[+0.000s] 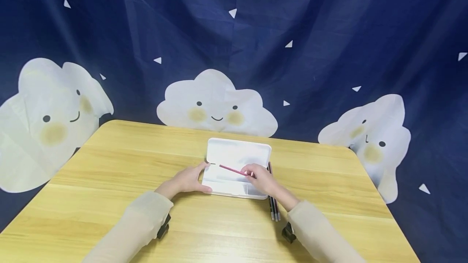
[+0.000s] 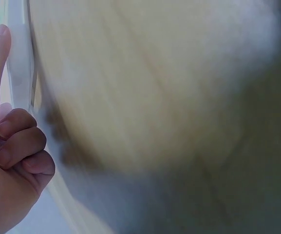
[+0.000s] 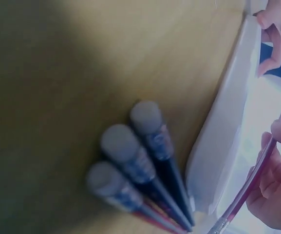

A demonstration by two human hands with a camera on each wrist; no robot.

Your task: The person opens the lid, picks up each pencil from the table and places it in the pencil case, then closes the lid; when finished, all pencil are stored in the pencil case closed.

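A white pencil case (image 1: 237, 150) lies on the table with its lid raised at the back. My left hand (image 1: 186, 180) grips its left end, the thumb at the near corner and a finger at the hinge side; the other fingers (image 2: 21, 141) are curled beside the case wall. Over the tray, my right hand (image 1: 260, 177) pinches a red pencil (image 1: 232, 169) between thumb and fingers. Its metal end band (image 3: 220, 225) shows in the right wrist view. Three dark pencils (image 1: 272, 208) with pale erasers (image 3: 121, 142) lie side by side at the case's right end.
The wooden table (image 1: 128, 161) has rounded far corners. Behind it hangs a dark blue curtain (image 1: 292, 7) printed with white clouds and triangles. Black wrist devices (image 1: 289, 232) show under both sleeves.
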